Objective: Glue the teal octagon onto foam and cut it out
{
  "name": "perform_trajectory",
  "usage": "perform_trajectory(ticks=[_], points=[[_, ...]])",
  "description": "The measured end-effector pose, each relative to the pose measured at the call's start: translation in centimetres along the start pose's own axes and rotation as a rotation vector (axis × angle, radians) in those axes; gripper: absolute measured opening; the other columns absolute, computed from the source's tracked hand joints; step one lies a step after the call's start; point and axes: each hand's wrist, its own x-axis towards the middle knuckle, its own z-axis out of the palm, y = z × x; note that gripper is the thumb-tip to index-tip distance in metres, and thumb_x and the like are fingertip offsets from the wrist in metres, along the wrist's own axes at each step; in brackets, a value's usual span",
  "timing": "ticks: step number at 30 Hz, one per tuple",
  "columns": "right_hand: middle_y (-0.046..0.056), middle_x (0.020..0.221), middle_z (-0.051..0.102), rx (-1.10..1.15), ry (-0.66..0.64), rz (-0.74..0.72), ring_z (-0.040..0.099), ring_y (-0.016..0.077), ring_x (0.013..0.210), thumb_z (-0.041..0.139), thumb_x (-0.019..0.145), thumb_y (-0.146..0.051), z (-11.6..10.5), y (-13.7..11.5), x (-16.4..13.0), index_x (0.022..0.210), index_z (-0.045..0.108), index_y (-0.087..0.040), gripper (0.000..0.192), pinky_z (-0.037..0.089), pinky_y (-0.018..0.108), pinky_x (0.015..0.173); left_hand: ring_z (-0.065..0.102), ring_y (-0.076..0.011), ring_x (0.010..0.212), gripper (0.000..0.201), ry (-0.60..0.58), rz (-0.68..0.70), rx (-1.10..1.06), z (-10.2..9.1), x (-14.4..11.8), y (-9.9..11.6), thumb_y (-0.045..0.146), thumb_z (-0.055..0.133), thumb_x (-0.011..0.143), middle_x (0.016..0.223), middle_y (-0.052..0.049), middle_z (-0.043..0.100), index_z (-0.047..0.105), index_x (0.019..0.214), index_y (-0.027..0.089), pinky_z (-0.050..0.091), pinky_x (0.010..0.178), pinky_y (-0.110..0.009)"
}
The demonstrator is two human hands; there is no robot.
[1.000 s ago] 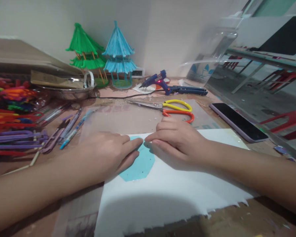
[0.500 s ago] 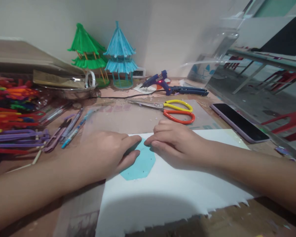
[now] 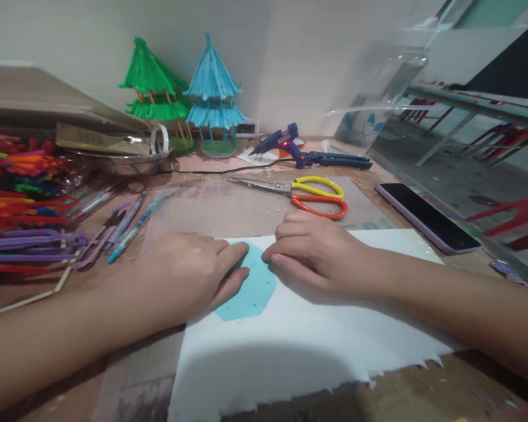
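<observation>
A pale blue octagonal piece (image 3: 256, 293) with a few dark specks lies flat on a large white sheet (image 3: 325, 334). My left hand (image 3: 193, 269) rests over its left side, index finger and thumb apart and touching its surface; the palm covers part of it. At the upper right edge of the octagon is my right hand (image 3: 312, 252), with curled fingers and the thumb close against the index finger. Whether anything small sits between those fingertips is hidden. Scissors (image 3: 286, 190) with one yellow and one red handle lie just beyond the right hand.
Behind stand a green model pavilion (image 3: 158, 88) and a blue one (image 3: 213, 94). A glue gun (image 3: 279, 140) with a red light lies near blue-handled pliers (image 3: 338, 159). Bundles of pipe cleaners (image 3: 22, 205) and several pens (image 3: 132, 228) are left, a phone (image 3: 426, 217) right.
My right fingertips have slid slightly right and down along the octagon's edge. The left index fingertip has drawn back a little to the left. The view has shifted slightly.
</observation>
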Motion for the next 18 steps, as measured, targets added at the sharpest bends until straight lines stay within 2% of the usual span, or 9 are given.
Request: perform_trajectory(ticks=[6, 11, 15, 18], points=[[0.003, 0.065, 0.056, -0.045, 0.014, -0.003, 0.044, 0.0165, 0.065, 0.044, 0.099, -0.016, 0.2, -0.3, -0.1, 0.082, 0.070, -0.013, 0.032, 0.035, 0.032, 0.067, 0.068, -0.0227, 0.057, 0.028, 0.018, 0.004, -0.040, 0.0, -0.1, 0.0, 0.033, 0.044, 0.099, 0.069, -0.003, 0.073, 0.068, 0.099, 0.018, 0.042, 0.052, -0.033], [0.004, 0.068, 0.062, 0.025, 0.127, 0.022, 0.050, 0.0154, 0.066, 0.044, 0.099, -0.016, 0.4, 0.0, -0.3, 0.083, 0.068, -0.013, 0.030, 0.037, 0.031, 0.066, 0.065, -0.0220, 0.056, 0.026, 0.022, 0.033, -0.063, -0.2, -0.1, 0.0, 0.031, 0.042, 0.101, 0.068, -0.001, 0.069, 0.066, 0.099, 0.020, 0.040, 0.053, -0.033], [0.004, 0.071, 0.064, 0.022, 0.194, 0.018, 0.051, 0.0157, 0.067, 0.044, 0.099, -0.016, 0.1, 0.5, -0.4, 0.079, 0.061, -0.016, 0.026, 0.038, 0.031, 0.066, 0.062, -0.0212, 0.060, 0.027, 0.053, -0.032, -0.050, 0.0, -0.6, 0.0, 0.035, 0.045, 0.101, 0.070, -0.003, 0.065, 0.060, 0.085, 0.018, 0.038, 0.053, -0.033], [0.003, 0.070, 0.060, 0.014, 0.207, 0.025, 0.050, 0.0155, 0.066, 0.043, 0.098, -0.016, -0.1, 0.7, -0.5, 0.077, 0.055, -0.018, 0.024, 0.037, 0.030, 0.064, 0.061, -0.0191, 0.064, 0.030, 0.083, 0.013, -0.132, 0.3, -0.8, -0.1, 0.034, 0.043, 0.102, 0.073, -0.003, 0.065, 0.059, 0.082, 0.019, 0.041, 0.058, -0.031]])
